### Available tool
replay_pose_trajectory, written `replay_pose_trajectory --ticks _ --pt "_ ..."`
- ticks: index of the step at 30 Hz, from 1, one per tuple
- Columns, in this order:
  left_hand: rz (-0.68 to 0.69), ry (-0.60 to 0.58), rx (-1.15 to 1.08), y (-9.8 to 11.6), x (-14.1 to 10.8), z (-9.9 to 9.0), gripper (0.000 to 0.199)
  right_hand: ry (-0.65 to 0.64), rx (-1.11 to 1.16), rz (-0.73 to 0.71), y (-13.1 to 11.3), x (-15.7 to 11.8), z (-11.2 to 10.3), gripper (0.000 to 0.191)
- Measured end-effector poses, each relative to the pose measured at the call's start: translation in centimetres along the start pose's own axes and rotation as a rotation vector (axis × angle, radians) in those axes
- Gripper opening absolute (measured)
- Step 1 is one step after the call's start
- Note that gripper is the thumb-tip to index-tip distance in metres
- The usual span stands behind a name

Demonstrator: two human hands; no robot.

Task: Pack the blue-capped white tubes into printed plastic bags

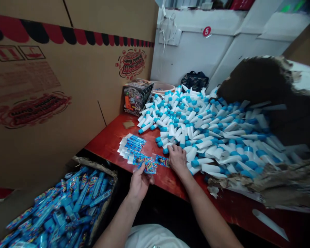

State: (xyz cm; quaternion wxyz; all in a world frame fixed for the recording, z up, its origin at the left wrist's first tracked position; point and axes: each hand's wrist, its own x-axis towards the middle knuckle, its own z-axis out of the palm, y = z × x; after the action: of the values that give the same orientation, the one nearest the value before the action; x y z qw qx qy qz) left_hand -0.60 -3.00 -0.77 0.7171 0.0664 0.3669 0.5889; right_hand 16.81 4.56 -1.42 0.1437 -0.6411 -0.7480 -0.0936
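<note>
My left hand [140, 183] is closed on a small blue printed packet [150, 167] at the front edge of the red table [105, 139]. Just behind it, a fanned row of similar blue packets with clear ends [134, 143] lies on the table. To the right, my right hand [177, 159] reaches over the tabletop beside another blue packet [162, 161], at the near left edge of a big pile of white tubes with blue caps [196, 120]. Its fingers are bent down by a blue cap, and what they grip, if anything, is hidden.
An open carton of blue packaged items [74, 199] stands low at the left. Large cardboard boxes [93, 75] wall the left side. Behind the pile are a toy box [136, 96], a pink basin [162, 86] and a dark bag [195, 81]. Torn cardboard [268, 82] rises at right.
</note>
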Motion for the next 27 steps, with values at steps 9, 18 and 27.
replay_pose_trajectory --ticks 9,18,27 --pt "-0.049 0.116 -0.111 0.6 0.3 -1.4 0.009 -0.002 0.138 -0.149 -1.3 -0.7 -1.8 0.021" --pt "-0.022 0.064 -0.169 0.7 0.0 -1.0 0.013 0.002 0.709 -0.158 -4.0 -7.9 -6.1 0.037" --pt "0.003 0.031 -0.103 -0.2 -0.8 -0.8 0.014 0.040 0.627 -0.138 -4.3 -10.4 -6.8 0.043"
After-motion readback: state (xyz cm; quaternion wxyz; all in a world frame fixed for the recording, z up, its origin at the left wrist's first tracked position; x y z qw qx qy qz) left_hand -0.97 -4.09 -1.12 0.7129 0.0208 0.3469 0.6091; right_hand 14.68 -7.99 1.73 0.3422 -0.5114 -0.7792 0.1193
